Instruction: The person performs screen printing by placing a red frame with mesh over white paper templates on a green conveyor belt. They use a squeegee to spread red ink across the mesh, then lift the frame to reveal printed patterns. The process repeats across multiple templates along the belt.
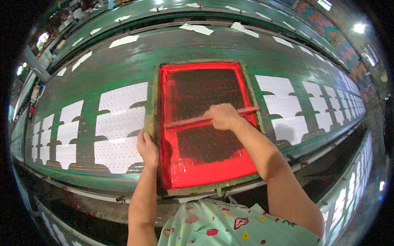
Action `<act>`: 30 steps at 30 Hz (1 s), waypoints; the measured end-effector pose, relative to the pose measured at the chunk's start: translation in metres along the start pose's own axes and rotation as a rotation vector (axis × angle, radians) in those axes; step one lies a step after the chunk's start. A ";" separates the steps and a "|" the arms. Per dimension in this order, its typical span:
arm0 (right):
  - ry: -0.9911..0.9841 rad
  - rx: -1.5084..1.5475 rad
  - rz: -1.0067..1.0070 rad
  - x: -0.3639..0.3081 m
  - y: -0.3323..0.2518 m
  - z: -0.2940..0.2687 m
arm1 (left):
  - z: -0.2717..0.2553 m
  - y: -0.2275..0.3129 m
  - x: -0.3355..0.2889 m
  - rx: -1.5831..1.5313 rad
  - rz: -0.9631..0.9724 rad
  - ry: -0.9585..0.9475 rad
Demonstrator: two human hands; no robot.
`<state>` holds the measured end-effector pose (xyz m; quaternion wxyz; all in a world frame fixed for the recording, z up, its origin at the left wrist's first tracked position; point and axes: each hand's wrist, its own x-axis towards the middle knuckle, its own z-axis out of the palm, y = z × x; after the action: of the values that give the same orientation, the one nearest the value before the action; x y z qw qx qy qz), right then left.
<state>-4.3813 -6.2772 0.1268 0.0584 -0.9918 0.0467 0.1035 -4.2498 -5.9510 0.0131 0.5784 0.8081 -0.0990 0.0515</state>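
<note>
A screen printing frame (155, 98) lies flat on the long green table before me, its mesh dark in the middle and ringed with bright red ink (213, 172). The ink lies thickest along the near end. Across the mesh, slightly tilted, runs a red-smeared squeegee (186, 122). My right hand (223, 116) is closed round the middle of its bar. At the frame's left side my left hand (147, 148) grips the edge; its fingertips are partly hidden. Cut white fabric pieces with small dots, one group (121, 119) on the left and one (283, 108) on the right, flank the frame.
More dotted pieces (69, 133) continue in rows to both sides along the table (197, 47). White scraps (196, 29) lie along its far edge. Behind stands another long green table (164, 15). A metal rail (94, 194) follows the near edge, close to my body.
</note>
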 end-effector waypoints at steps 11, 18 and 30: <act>0.042 0.093 0.028 -0.177 -0.119 0.050 | 0.000 0.003 -0.008 0.052 0.072 0.014; 0.217 0.094 -0.045 -0.223 -0.138 0.081 | -0.002 0.015 -0.010 0.185 0.069 0.025; 0.593 0.435 -0.122 -0.310 -0.024 0.098 | 0.003 0.014 -0.005 0.242 -0.093 0.052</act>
<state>-4.7001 -6.2164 0.0997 0.2576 -0.9441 0.0231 -0.2042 -4.2581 -5.9578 0.0237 0.4810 0.8740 -0.0398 0.0570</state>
